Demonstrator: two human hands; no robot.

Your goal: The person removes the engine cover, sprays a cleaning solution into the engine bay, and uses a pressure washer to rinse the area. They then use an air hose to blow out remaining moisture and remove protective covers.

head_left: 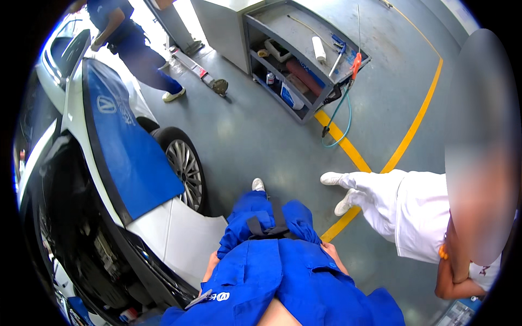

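Observation:
My left hand (211,265) hangs at my left hip, against the blue work trousers (246,217). On the other side my right hand (334,257) rests by my right hip. Jacket and trousers hide the fingers of both hands, so I cannot make out whether they hold anything. Nearest to the left hand is the white front fender (171,239) of a car. A blue protective cover (128,157) lies over the fender beside the open engine bay (81,228).
A grey tool cart (304,32) stands ahead, with a white bottle (319,49), an orange-handled air gun (356,65) and a teal hose (348,117). A floor jack (198,70) lies near a co-worker in blue (128,38). A person in white (418,212) stands at right.

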